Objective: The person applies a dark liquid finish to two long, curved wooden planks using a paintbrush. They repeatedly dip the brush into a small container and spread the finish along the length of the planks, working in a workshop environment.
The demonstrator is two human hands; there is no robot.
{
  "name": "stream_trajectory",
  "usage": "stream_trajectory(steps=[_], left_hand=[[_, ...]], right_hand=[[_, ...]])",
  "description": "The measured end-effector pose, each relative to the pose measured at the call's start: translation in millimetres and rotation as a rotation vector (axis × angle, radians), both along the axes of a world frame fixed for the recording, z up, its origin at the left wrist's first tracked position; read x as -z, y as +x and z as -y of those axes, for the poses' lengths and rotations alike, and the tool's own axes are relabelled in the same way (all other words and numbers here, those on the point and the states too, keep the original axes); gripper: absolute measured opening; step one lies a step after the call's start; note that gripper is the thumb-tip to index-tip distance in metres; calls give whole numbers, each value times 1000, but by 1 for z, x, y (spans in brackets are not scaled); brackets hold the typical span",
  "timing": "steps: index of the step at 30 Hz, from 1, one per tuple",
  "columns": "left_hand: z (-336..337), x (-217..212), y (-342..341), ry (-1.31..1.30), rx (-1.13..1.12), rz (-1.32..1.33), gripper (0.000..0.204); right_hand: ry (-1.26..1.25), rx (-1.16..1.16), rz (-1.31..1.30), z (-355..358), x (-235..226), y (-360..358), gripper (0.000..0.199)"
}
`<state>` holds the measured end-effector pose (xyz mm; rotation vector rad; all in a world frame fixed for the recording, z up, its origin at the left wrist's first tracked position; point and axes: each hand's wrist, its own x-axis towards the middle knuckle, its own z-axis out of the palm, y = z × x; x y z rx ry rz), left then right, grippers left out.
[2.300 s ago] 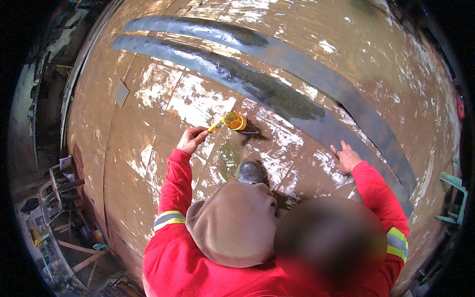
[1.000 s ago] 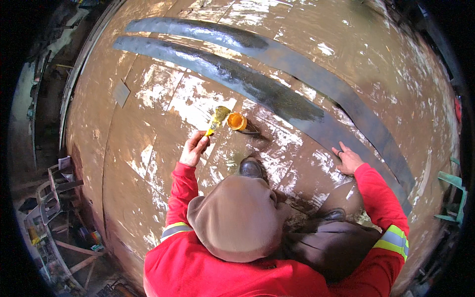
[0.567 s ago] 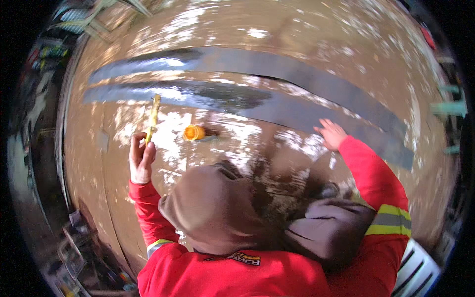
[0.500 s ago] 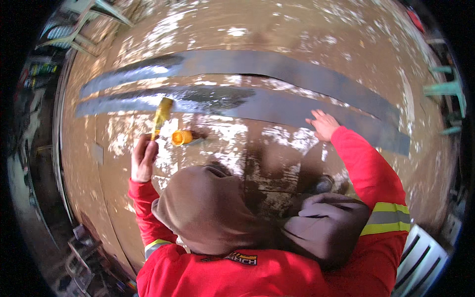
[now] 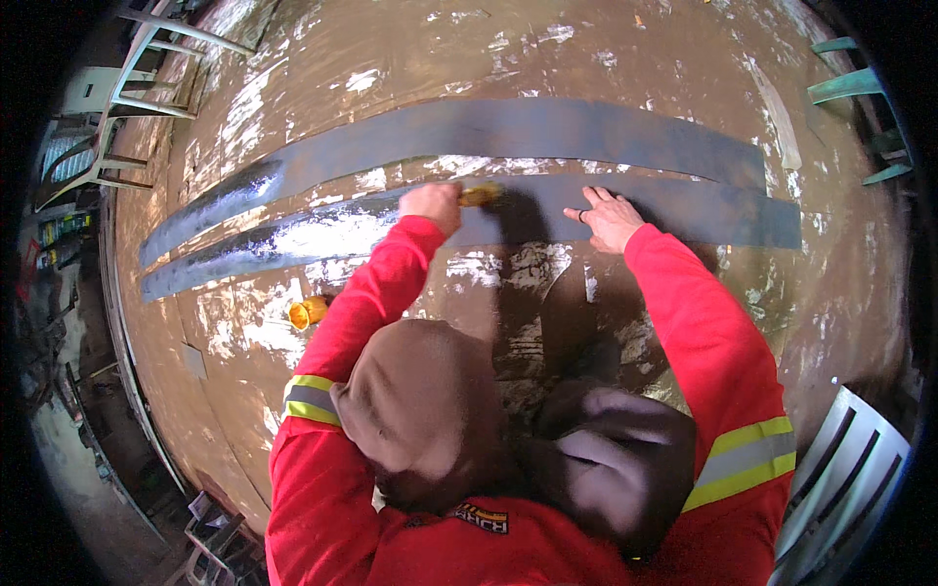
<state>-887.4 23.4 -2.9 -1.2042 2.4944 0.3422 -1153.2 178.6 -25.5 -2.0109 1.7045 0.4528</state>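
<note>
Two long dark grey strips lie side by side on the brown-stained surface: a far strip [image 5: 528, 127] and a near strip [image 5: 713, 215]. Both have a wet-looking, shiny stretch toward their left ends. My left hand [image 5: 433, 207] is closed round the handle of a yellow brush [image 5: 480, 194], whose head is over the middle of the near strip; the handle is mostly hidden by my fingers. Farther right, my right hand [image 5: 608, 221] rests on the near strip with fingers spread, holding nothing. A small yellow-orange pot [image 5: 307, 313], its round mouth showing, stands left of my left forearm.
Pale chairs [image 5: 147, 73] stand at the far left and a white slatted chair [image 5: 845, 479] at the near right. Green chair legs [image 5: 845, 86] show at the far right. A small grey piece [image 5: 193, 360] lies near the left edge. Clutter fills the far left side.
My left hand has carried the brush from beside the pot rightward and forward onto the near strip. My right hand has stayed about there, on the strip. The view has shifted slightly.
</note>
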Motion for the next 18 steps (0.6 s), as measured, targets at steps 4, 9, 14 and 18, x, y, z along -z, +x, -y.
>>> stream_trajectory(steps=[4, 9, 14, 18], left_hand=[[35, -31, 62, -102, -69, 376, 22], [54, -65, 79, -128, -23, 431, 18], [23, -24, -38, 69, 108, 128, 21], [28, -33, -68, 176, 136, 43, 20]], right_hand=[[-20, 43, 72, -4, 3, 2, 63], [-7, 69, 91, -4, -4, 0, 62], [-48, 110, 152, -8, 7, -3, 61], [-82, 95, 133, -14, 9, -6, 60]])
